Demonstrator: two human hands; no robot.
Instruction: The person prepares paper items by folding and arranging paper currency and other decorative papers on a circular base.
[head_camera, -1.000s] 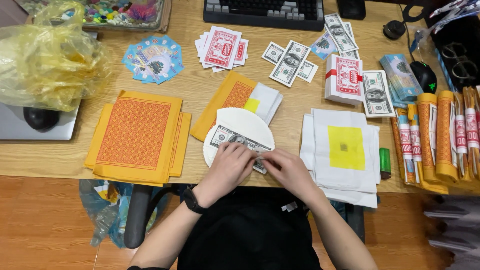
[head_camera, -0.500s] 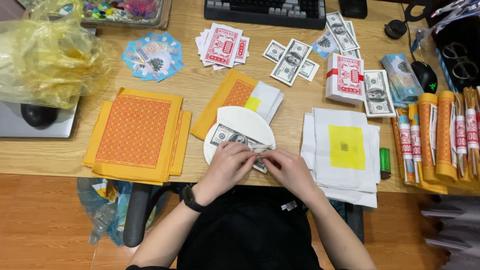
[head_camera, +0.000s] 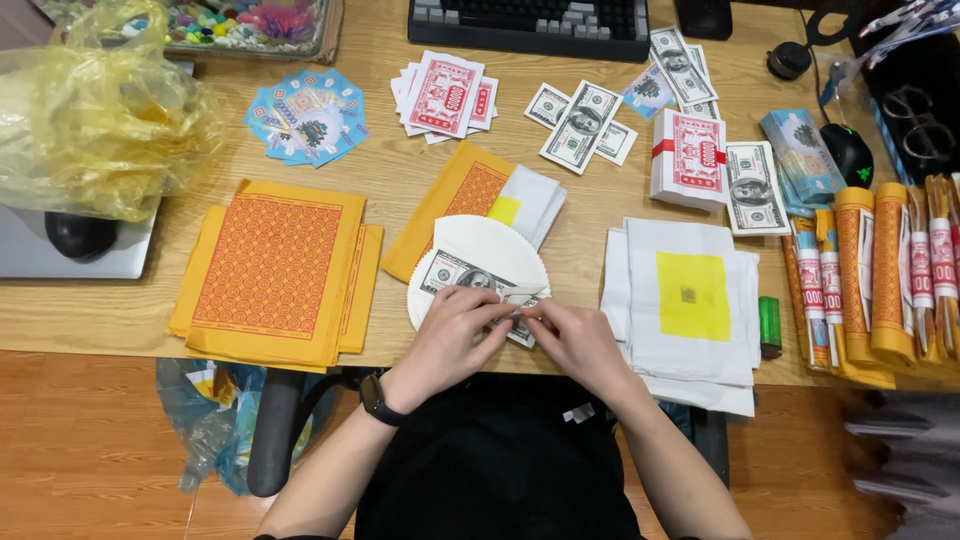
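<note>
Two hands meet at lower centre of the head view: left hand and right hand both pinch a banknote lying over a white paper fan at the desk edge. Uneven pulling could tear or crease the thin note.

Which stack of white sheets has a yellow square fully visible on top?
The large stack of white sheets right of the hands; the smaller stack shows only a yellow corner.
</note>
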